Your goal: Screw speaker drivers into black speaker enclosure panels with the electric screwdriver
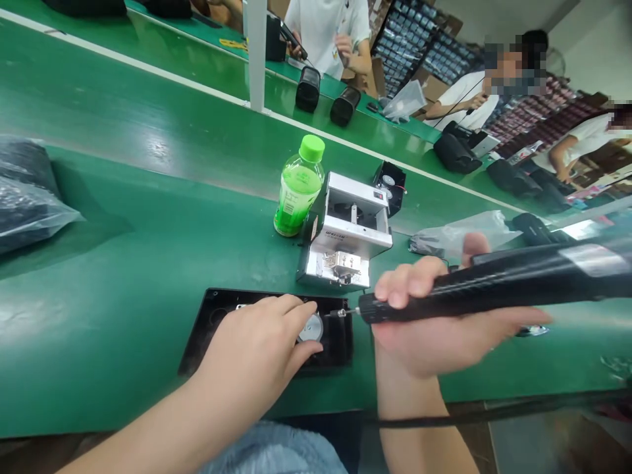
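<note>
The open left hand (pixel 251 339) presses a black plastic case (pixel 336 345) on the table (pixel 89 349), while the right hand (pixel 419 349) grips an electric screwdriver (pixel 494 289), its bit at a small screw (pixel 341 313).

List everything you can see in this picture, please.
workbench: one, green, across the view
screw feeder: one, white and silver, mid-bench
drink bottle: one, green, left of the feeder
cooling fan: one, black, behind the feeder
plastic bag: one, clear, right of the feeder
filled bag: one, dark contents, far left
housing: one, black, on the bench
electric screwdriver: one, black, nearest the housing
co-workers: three, white shirts, beyond the bench
left hand: one, resting on the housing
right hand: one, gripping the screwdriver
</note>
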